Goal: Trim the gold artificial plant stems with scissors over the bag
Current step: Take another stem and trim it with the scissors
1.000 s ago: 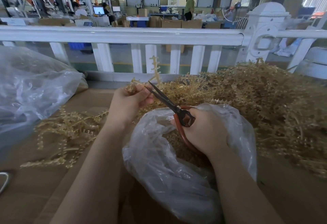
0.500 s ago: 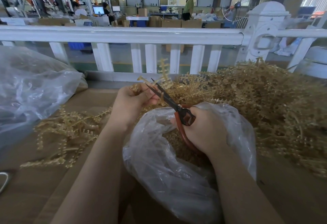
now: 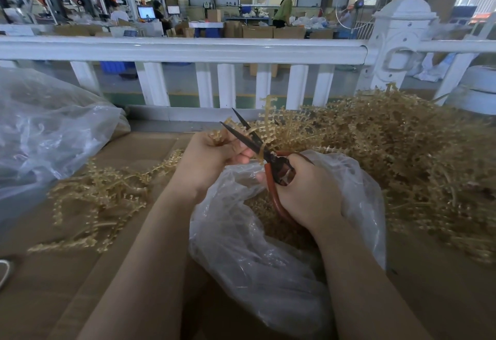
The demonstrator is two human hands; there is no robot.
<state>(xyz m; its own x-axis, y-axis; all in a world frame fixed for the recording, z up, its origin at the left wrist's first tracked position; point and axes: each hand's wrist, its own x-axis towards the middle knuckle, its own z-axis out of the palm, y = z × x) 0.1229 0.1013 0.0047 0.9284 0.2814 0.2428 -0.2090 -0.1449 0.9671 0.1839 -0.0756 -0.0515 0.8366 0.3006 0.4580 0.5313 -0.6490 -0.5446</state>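
Nearest us, the clear plastic bag (image 3: 257, 253) sits open on the cardboard-covered bench (image 3: 48, 299) at 6 o'clock. Above its mouth our right hand (image 3: 308, 192) has its grip clenched round the red-handled scissors (image 3: 268, 157), blades parted toward 11 o'clock. Our left hand (image 3: 212, 159) pinches a gold stem (image 3: 268, 122) lying between the blades. Trimmed sprigs (image 3: 102, 200) lie at 9 o'clock; the untrimmed heap (image 3: 402, 151) at 2 o'clock, before the white railing (image 3: 188, 49).
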